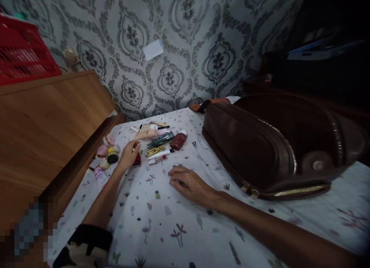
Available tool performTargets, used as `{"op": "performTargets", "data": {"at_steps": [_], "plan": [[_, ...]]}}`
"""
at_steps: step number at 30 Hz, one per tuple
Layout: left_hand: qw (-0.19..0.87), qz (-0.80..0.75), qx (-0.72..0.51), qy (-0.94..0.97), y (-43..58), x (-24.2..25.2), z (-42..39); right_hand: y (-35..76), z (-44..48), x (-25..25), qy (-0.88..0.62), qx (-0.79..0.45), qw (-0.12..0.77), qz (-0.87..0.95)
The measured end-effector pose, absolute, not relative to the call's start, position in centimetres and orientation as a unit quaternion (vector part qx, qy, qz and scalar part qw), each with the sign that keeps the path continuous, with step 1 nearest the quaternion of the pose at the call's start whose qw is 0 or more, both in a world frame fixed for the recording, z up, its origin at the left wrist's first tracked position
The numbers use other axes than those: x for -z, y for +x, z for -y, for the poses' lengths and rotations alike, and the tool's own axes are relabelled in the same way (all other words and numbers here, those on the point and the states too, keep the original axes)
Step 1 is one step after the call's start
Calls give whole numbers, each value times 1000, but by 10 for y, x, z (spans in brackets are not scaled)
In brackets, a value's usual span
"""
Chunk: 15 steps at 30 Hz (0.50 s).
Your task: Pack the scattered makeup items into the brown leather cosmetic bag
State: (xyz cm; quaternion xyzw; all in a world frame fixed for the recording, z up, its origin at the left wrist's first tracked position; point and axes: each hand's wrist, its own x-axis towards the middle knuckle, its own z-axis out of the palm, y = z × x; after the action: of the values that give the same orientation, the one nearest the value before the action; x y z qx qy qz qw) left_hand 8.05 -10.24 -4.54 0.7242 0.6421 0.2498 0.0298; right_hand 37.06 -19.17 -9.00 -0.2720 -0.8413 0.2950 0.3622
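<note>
My left hand (128, 155) is over the white patterned cloth with its fingers curled in. A small dark red item (138, 160) shows at its side, partly hidden by the hand; whether it is in my grip is unclear. Just right of it lie a gold tube (155, 150), a dark green tube (160, 139), a white tube (160, 154), a pink lip gloss tube (157, 159) and a maroon pouch-like item (178, 141). A beige tube (146, 134) rests behind them. My right hand (190, 183) is low over the cloth, fingers loosely bent and apart, holding nothing visible.
Powder puffs and sponges (112, 157) sit at the left edge by a wooden cabinet (58, 114), which bears a red basket (26, 48). A large dark brown bag (237, 141) stands on the right. Behind is a patterned wall (185, 64).
</note>
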Motion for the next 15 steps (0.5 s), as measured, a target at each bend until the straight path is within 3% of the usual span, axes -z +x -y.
{"op": "performTargets", "data": {"at_steps": [9,15], "plan": [[38,-638,-207,740,100,56,157,370,192,90,-266,-290,363,845],[20,-608,-254,752,109,64,194,369,192,90,-267,-289,360,846]]}}
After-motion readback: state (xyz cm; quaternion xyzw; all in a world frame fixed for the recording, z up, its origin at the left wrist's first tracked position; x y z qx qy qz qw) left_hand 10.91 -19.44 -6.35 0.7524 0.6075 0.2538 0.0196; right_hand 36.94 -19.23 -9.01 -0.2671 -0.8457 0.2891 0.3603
